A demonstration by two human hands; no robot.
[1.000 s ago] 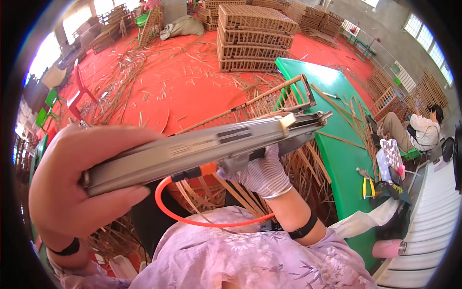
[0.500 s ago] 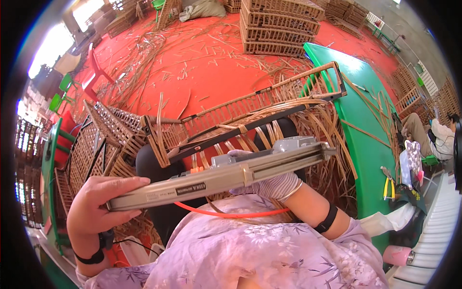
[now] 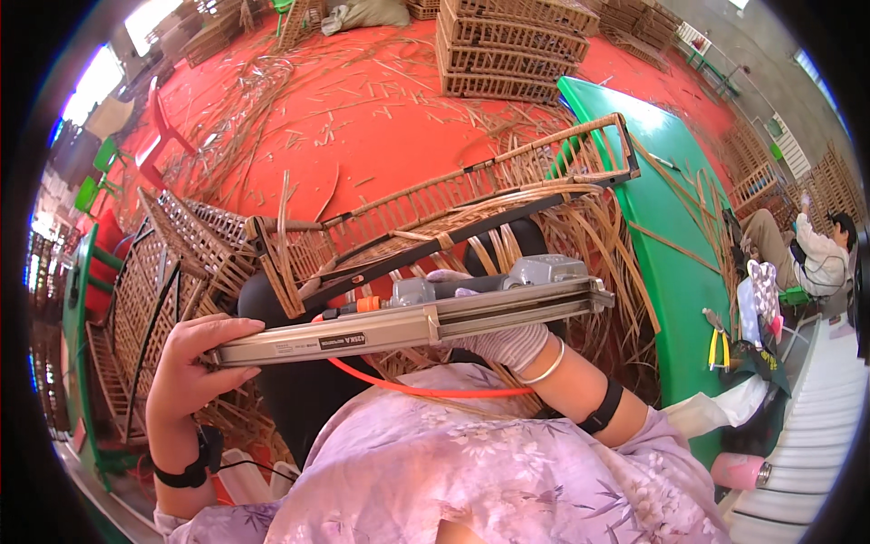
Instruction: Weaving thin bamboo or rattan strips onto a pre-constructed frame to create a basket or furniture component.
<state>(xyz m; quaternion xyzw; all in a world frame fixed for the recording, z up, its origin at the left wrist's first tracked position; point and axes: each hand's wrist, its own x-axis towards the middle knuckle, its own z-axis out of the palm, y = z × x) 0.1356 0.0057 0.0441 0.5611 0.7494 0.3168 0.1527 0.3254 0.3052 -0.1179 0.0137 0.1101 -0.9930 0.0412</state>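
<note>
A grey pneumatic staple gun (image 3: pixel 390 337) lies sideways across my lap area, its long magazine toward me. My bare left hand (image 3: pixel 199 363) pinches the magazine's left end between thumb and fingers. My right hand (image 3: pixel 509 347), in a pale striped glove, is wrapped round the gun's handle, and the gun partly hides its fingers. An orange-red air hose (image 3: pixel 435 393) curves below the gun; an orange fitting (image 3: pixel 366 305) shows at the handle's left end. Just beyond, a long rattan basket frame (image 3: pixel 489 186) with loose strips rests against my knees.
A green table (image 3: pixel 675 299) stands at the right, with rattan strips, pliers (image 3: pixel 718 344) and a pink bottle (image 3: pixel 739 471) near it. Woven panels (image 3: pixel 172 281) lean at the left. Stacked crates (image 3: pixel 512 50) and a red chair (image 3: pixel 161 131) stand beyond. A person (image 3: pixel 807 249) sits far right.
The staple gun has tilted, so more of its handle and top shows. Both hands keep their hold on it. The surroundings have shifted slightly left in view.
</note>
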